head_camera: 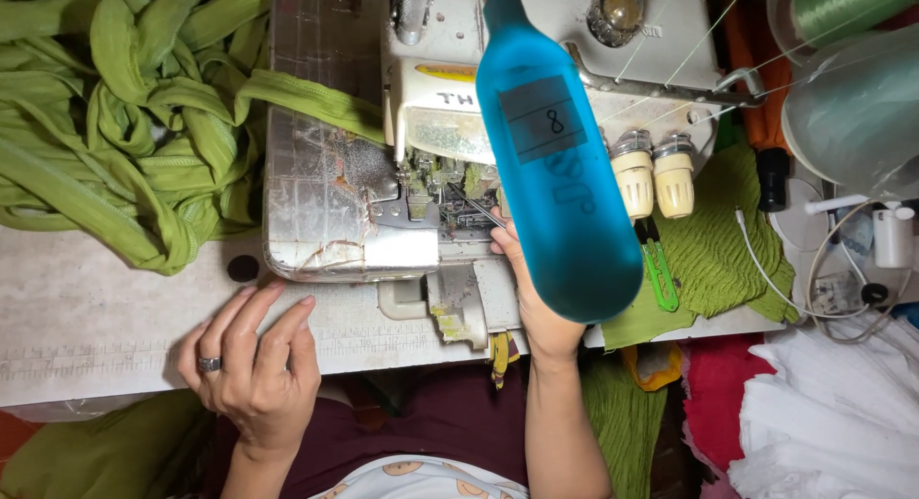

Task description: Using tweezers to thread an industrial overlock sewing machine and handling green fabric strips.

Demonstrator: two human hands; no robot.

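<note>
Overhead view of a sewing station: the left hand (254, 365), wearing a dark ring on one finger, lies palm down on the pale, worn worktable (86, 317) in front of the machine, its fingers (278, 322) loosely spread and holding nothing; their tips point toward the front edge of the white overlock sewing machine (335, 174) and stop just short of it; the right hand (536, 303) reaches up from the table edge to the needle area of that machine, its fingertips (500, 233) at the metal presser-foot parts; how far these fingers are curled, and whether they pinch anything, cannot be told, since a translucent blue bottle-shaped object (560, 164) hangs in front of the camera and hides most of the hand; a long band of crumpled olive-green fabric (134, 107) lies heaped on the table to the left of the machine, one strand running across the machine bed toward the needle, well apart from the left fingers and reaching the needle area close to the right fingertips; two cream tension knobs (656, 178) sit on the machine's right side; a small green thread snip (659, 269) rests below them on a flat piece of green crinkled cloth (718, 250); a cone of pale green thread (842, 6) stands at upper right.
</note>
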